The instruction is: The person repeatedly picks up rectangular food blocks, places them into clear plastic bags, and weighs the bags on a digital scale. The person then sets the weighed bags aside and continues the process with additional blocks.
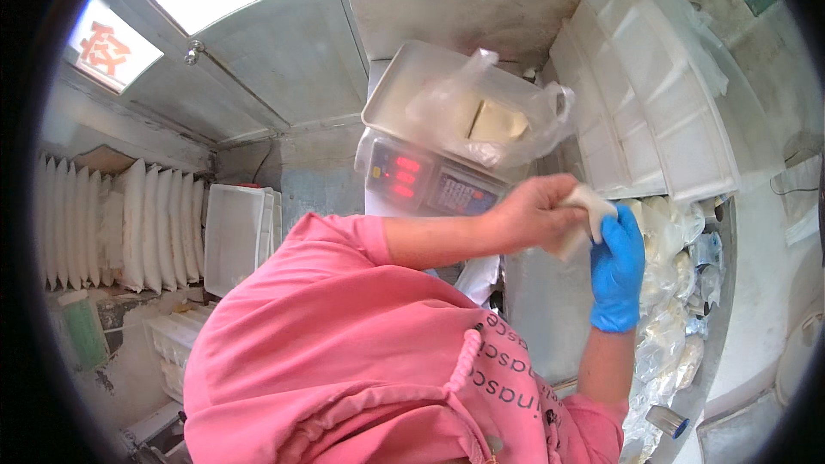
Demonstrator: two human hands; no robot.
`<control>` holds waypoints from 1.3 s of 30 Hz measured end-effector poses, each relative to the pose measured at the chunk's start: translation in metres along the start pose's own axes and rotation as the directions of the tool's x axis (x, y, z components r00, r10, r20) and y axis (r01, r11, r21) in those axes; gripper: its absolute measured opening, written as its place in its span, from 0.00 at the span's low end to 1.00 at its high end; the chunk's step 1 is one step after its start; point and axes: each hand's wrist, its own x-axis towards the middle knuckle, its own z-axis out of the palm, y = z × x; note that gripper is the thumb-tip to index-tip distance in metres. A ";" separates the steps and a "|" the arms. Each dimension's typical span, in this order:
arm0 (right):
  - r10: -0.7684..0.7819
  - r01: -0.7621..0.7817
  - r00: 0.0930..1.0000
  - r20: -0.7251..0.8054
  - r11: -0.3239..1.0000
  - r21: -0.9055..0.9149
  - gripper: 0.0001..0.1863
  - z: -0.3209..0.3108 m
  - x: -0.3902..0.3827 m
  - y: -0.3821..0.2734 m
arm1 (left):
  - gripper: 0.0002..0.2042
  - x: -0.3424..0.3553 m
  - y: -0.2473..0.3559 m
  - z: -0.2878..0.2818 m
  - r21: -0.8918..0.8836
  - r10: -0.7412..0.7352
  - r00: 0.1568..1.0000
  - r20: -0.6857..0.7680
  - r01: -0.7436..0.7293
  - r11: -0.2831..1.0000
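Observation:
My bare left hand (537, 216) reaches across from the left, its fingers closed on a soft, pale, off-white piece (591, 204). Whether that piece is dough, cloth or something else I cannot make out. On its other side, my right hand (617, 271) in a blue glove grips the same piece, which droops a little between the two hands. Left of the hands stands a digital scale (434, 185) with lit red numbers. A white tray (387, 90) rests on it, holding a clear plastic bag (546, 125) with a pale yellowish block (500, 123).
A steel worktop (550, 309) lies below my hands. Plastic bags and packages (666, 292) crowd its right side, with a metal cylinder (666, 421) near the front. White stacked trays (653, 86) rise at the back right. White sacks (155, 223) and white bins (236, 236) stand left.

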 end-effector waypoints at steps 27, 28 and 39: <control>-0.168 0.241 0.970 0.174 0.729 -0.641 0.10 0.088 0.190 0.076 | 0.19 -0.016 0.126 -0.173 0.037 0.110 0.948 -0.298 -0.104 0.994; -0.192 0.337 0.941 0.279 0.598 -0.727 0.09 0.073 0.184 0.084 | 0.19 -0.016 0.125 -0.173 0.054 0.107 0.955 -0.276 -0.096 0.994; -0.330 0.610 0.781 0.530 0.225 -0.759 0.09 0.061 0.154 0.135 | 0.20 -0.020 0.114 -0.168 0.082 0.091 0.966 -0.241 -0.073 0.994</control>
